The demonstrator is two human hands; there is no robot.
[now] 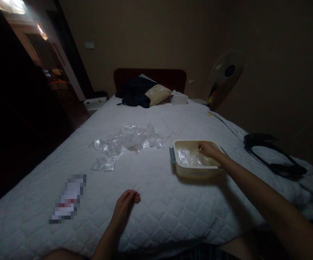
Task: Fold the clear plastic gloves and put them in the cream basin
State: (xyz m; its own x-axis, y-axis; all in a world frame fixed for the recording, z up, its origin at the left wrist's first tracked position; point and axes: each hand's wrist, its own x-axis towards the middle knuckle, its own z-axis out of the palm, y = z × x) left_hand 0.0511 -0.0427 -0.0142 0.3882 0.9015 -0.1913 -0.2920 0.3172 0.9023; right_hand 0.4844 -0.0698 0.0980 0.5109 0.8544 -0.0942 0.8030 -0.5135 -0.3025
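My right hand (208, 149) reaches over the cream plastic box (199, 171), its fingers pinched together above the inside. Whatever is between those fingertips, if anything, is too small and dark to make out. Clear plastic bags (187, 157) lie inside the box, just left of and below that hand. My left hand (127, 199) rests near the front of the bed with its fingers curled in, and no object shows in it. Beyond it, a spread of crumpled clear plastic bags (130, 139) lies on the white quilted cover (151, 224).
A blurred-out flat packet (69, 198) lies at left on the bed. Black straps (275, 155) lie at the right edge. Dark cloth (134, 92), a pillow (158, 94) and a white box (179, 98) sit by the headboard (169, 76). A fan (228, 68) stands behind at right.
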